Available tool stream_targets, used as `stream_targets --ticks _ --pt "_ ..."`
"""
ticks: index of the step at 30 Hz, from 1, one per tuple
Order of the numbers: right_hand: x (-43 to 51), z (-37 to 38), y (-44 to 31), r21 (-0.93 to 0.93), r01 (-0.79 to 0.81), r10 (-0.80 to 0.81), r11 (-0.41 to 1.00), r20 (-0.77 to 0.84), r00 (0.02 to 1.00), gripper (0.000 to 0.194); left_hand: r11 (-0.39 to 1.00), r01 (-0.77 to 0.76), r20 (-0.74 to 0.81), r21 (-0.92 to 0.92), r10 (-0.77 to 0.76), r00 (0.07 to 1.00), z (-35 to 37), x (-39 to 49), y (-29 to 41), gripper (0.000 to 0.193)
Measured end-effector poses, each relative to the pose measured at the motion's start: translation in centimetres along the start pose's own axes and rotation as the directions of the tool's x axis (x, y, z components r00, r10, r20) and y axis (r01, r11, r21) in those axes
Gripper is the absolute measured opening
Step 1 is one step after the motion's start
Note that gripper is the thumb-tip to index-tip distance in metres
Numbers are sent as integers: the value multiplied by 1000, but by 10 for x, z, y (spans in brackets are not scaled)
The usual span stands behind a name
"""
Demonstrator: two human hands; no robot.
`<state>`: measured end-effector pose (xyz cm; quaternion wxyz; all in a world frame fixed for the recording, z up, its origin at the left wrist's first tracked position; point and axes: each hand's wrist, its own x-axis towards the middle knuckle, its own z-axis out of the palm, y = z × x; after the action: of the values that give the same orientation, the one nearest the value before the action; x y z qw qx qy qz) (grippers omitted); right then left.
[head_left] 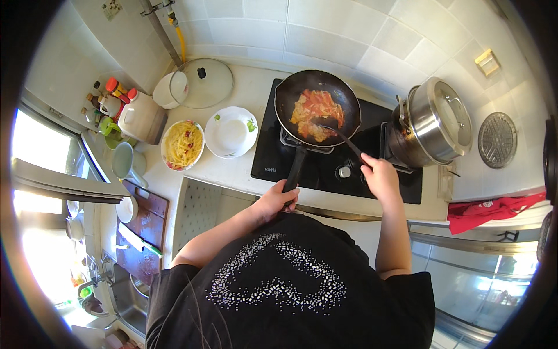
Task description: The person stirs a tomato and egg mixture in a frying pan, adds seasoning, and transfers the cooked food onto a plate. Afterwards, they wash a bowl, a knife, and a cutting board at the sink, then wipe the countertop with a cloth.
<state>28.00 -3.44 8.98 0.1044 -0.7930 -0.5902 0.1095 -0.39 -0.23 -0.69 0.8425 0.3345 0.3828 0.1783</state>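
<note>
My left hand (279,198) is closed around the black handle of a dark frying pan (287,104), which sits over the left burner of a black gas hob (279,163). My right hand (380,176) grips the handle of a black spatula (348,141). The spatula's head is at the lower edge of a red and yellow mixture (316,109), perhaps tomato and egg, lying in the pan. Left of the hob is a white dish with green fruit patterns (231,132). Beside it stands a bowl of yellow shredded food with red bits (183,145).
A glass lid (209,89) leans over a white bowl (163,91). Bottles and a large jug (141,120) stand at the left. A knife (130,236) lies on a cutting board (152,213) near the sink (130,301). Steel pots (436,122) occupy the hob's right side.
</note>
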Motion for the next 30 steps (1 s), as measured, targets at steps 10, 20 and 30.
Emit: stream_targets --ticks 10,20,30 --pt "38 -32 9 -102 83 -85 991 -17 996 29 999 -46 -54 7 47 997 2 1 -6 21" --pt "71 24 -4 -53 76 -80 996 -73 994 31 991 -51 -18 124 53 998 -2 5 -6 22" --pt "64 9 -25 -106 82 -82 991 9 997 31 975 -51 26 215 47 999 -7 8 -2 26"
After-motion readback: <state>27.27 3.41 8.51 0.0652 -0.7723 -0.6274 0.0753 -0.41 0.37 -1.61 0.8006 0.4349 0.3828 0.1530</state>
